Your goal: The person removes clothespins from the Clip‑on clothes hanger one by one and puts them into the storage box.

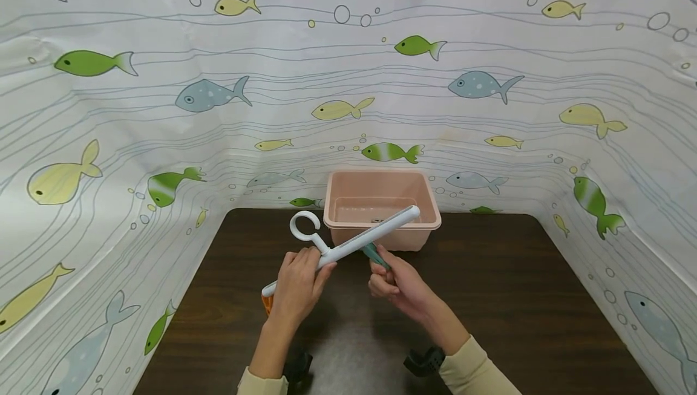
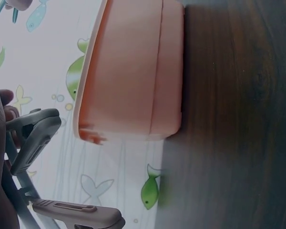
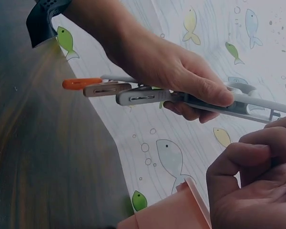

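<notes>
One hanger (image 1: 370, 238) with three clips (image 3: 140, 97) in clamped left fingers (image 1: 299, 262), one green clip (image 1: 376, 255) in clamped right fingers (image 1: 381, 286)

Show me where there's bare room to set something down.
The table is bare between the right hand and the fish-patterned sheet on the right, and between the left hand and the sheet on the left. The middle is crowded: the hands hold a white hanger and a green peg, with the pink basin behind.

White hanger (image 1: 359, 241) pt. off-frame, L/R wrist cams.
</notes>
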A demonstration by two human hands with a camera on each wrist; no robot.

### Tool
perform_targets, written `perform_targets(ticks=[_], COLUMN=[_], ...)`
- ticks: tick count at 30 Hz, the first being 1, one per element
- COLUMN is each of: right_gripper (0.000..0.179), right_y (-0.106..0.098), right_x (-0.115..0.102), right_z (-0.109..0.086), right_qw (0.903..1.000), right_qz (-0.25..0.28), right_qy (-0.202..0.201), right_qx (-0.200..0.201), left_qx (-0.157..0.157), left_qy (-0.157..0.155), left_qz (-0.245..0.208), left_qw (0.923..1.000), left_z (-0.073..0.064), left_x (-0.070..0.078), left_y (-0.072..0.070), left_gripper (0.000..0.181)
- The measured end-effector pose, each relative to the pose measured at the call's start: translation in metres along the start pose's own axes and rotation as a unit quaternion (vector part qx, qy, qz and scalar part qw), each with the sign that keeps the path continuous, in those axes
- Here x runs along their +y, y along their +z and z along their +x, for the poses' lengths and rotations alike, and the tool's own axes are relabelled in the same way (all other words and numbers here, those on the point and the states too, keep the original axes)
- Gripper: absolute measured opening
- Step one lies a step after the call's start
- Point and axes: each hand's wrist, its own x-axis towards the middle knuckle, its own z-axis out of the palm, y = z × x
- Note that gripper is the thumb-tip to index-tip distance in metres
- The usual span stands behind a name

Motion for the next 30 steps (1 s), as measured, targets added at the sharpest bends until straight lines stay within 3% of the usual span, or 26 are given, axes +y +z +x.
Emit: perform_targets(ticks=[4,15,19,22,25,30], right_gripper=[0.049,0.044,0.045,0.049,0.049,0.042], right_y=[0.001,-0.015,-0.023,-0.031,-0.041,-0.063], right_x=[0.0,-0.005,-0.014,-0.024,-0.037,-0.057], right_z=[-0.001,-0.008,-0.007,-0.002,0.005,0.021], right_qw=[0.9997,0.999,0.9942,0.9783,0.9488,0.8999], right_qz=[-0.021,-0.043,-0.097,-0.165,-0.247,-0.358], right_qy=[0.001,0.007,0.006,0.002,-0.008,-0.04], right_qx=[0.013,-0.004,0.046,0.125,0.196,0.245], left_qx=[0.006,0.013,0.014,0.01,0.006,0.003], left_qy=[-0.014,-0.031,-0.033,-0.035,-0.037,-0.037], left_qz=[-0.006,-0.023,-0.023,-0.024,-0.023,-0.023], left_qw=[0.9999,0.9992,0.9991,0.999,0.999,0.9991], left_z=[-0.001,-0.003,-0.004,-0.005,-0.005,-0.006], left_x=[-0.001,-0.004,-0.004,-0.004,-0.004,-0.005], left_y=[0.001,0.0,0.001,0.001,0.001,0.0], left_gripper=[0.057,0.056,0.056,0.056,0.056,0.056])
